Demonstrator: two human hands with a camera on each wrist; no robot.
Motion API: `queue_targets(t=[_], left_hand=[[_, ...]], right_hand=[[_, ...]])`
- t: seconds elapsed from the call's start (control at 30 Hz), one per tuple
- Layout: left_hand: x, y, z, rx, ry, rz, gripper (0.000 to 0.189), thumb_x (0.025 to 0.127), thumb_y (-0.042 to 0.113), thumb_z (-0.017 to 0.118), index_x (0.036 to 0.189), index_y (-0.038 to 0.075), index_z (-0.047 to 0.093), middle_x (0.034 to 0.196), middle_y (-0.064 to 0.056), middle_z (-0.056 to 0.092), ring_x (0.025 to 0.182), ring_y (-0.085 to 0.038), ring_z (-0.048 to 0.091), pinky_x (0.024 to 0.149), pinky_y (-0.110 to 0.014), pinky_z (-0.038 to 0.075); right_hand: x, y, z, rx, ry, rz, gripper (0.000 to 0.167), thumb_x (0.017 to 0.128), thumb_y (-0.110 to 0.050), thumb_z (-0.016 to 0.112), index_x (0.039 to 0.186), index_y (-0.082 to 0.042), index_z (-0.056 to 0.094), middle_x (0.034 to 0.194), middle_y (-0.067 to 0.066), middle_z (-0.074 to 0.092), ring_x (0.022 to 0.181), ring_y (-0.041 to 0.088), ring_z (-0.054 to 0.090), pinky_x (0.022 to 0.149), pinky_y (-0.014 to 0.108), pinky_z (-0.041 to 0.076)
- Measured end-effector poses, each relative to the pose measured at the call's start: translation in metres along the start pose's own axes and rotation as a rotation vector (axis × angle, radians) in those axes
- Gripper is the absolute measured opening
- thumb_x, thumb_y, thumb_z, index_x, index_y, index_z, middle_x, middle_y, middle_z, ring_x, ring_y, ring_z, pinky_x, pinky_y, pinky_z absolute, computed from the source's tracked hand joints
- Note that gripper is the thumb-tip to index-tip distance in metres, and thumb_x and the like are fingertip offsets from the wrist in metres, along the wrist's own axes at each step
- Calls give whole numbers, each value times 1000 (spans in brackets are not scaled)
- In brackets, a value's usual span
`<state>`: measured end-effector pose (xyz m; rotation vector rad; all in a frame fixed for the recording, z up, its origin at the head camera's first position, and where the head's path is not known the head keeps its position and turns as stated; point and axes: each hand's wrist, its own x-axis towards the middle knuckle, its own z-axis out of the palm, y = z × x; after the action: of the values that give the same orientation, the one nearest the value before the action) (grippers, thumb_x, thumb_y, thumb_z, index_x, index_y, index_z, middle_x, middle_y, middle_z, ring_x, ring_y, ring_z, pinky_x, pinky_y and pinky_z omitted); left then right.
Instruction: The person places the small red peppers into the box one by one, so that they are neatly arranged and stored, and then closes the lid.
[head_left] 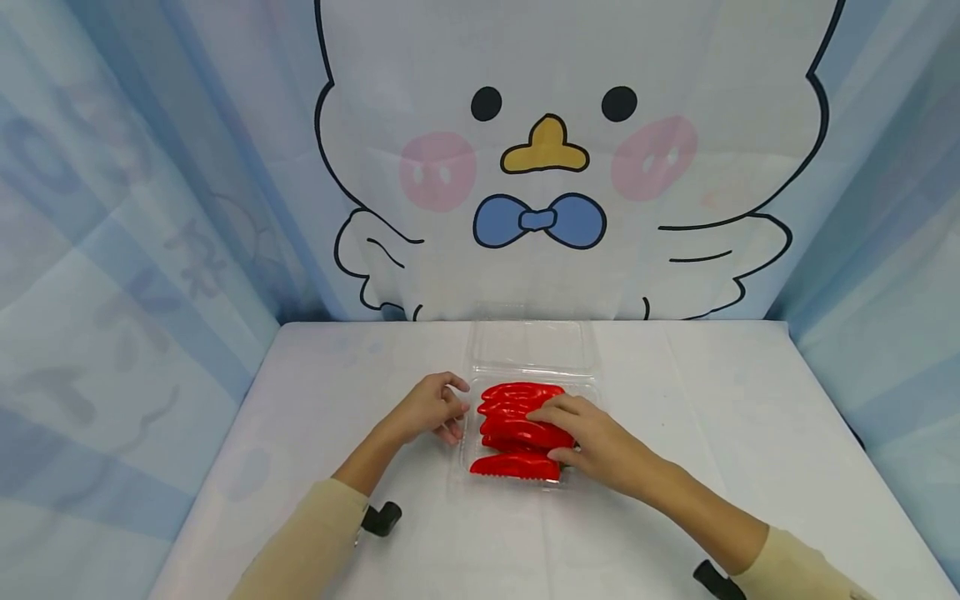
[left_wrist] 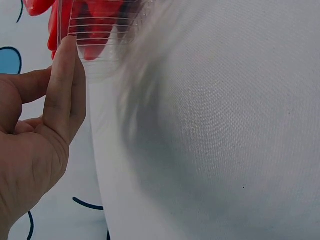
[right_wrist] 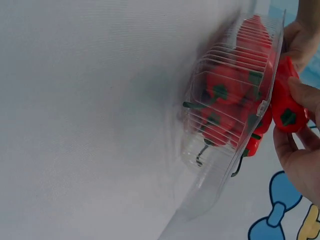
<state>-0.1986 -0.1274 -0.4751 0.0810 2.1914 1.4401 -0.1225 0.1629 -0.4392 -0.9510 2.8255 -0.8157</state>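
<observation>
Several shiny red peppers with green stem ends lie side by side in a clear ribbed plastic box (right_wrist: 192, 152), among them the front pepper (head_left: 517, 465) in the head view. My right hand (head_left: 600, 442) reaches over the box from the right and grips one red pepper (right_wrist: 287, 107) on top of the pile, thumb on one side and fingers on the other. At the box's left side is my left hand (head_left: 431, 408), its fingers (left_wrist: 62, 82) extended with the tips against the clear wall. Part of the pile is hidden beneath my right hand.
The box's clear lid (head_left: 532, 346) lies folded back toward the rear edge of the white-covered table (head_left: 360, 550). Behind stands a curtain (head_left: 540, 275) with a cartoon figure, and more curtains hang on both sides. Black devices (head_left: 384, 518) sit at both wrists.
</observation>
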Motion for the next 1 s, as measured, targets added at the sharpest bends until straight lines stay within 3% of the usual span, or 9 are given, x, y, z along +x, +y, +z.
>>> queue_targets(t=[0.27,0.67,1.0], left_hand=[[0,-1,1,8,3,4,35,99,7,67,132,1,55,87,-15,68,58,-21,70,56,-31,63],[-2,0,0,4,-2,15,36,99,7,67,133,0,55,86,-14,67,57,-20,69,55,-30,62],[-3,1,1,-9,-4,19,34,99,5,67,131,0,55,86,-14,67,56,-19,69,54,-31,62]], right_hand=[[-1,3,6,1,-1,-18,58,83,-14,87,136,-17,65,132,2,62,122,23,59,90,31,63],[-3,9,14,-59,65,-103,49,79,-13,90,124,-15,70,125,0,63,116,18,59,89,28,63],[-4,13,22,-104,170,-189,48,76,-11,92,119,-14,72,117,0,63,109,18,58,83,25,62]])
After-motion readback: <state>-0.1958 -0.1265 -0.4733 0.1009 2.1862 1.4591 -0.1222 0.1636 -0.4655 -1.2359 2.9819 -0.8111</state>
